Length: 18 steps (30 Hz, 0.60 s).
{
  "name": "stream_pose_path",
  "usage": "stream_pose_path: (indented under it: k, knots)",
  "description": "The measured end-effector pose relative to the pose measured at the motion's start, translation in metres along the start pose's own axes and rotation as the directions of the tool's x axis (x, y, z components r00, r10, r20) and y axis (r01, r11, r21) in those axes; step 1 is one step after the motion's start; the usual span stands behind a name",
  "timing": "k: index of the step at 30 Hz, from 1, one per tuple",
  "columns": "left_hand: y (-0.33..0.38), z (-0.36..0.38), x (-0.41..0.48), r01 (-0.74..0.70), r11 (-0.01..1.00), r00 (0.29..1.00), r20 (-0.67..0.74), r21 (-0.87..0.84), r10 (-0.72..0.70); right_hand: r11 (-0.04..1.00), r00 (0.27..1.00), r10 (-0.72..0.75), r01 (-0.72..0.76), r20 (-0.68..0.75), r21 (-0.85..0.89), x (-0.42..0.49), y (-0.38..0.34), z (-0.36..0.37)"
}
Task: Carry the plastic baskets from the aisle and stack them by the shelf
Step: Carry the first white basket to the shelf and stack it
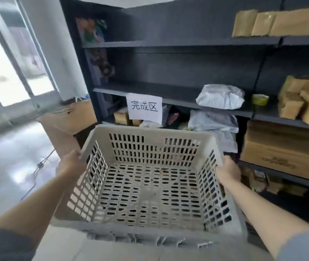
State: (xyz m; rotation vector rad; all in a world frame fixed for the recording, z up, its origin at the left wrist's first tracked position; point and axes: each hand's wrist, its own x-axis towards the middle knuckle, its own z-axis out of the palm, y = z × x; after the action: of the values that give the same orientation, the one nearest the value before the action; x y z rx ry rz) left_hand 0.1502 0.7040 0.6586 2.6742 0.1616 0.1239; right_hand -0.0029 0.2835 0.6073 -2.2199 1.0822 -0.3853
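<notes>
I hold an empty off-white plastic basket with slotted walls and floor in front of me, close to the black shelf. My left hand grips its left rim and my right hand grips its right rim. The basket is level, with its far wall just below a white paper sign taped to a shelf edge. What lies under the basket is hidden.
A brown cardboard box stands on the floor left of the basket, with cables trailing on the shiny floor. The shelf holds padded envelopes, white parcel bags, a tape roll and a cardboard box. Windows are at the far left.
</notes>
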Motion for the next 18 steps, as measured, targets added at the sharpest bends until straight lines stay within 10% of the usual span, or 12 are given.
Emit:
stream_pose_path:
  k: [18]
  knots:
    - [-0.180,-0.002,0.239,0.134,0.991,0.982,0.131,0.026,-0.136,1.000,0.999,0.002,-0.001,0.039,-0.017,-0.002,-0.183,0.254]
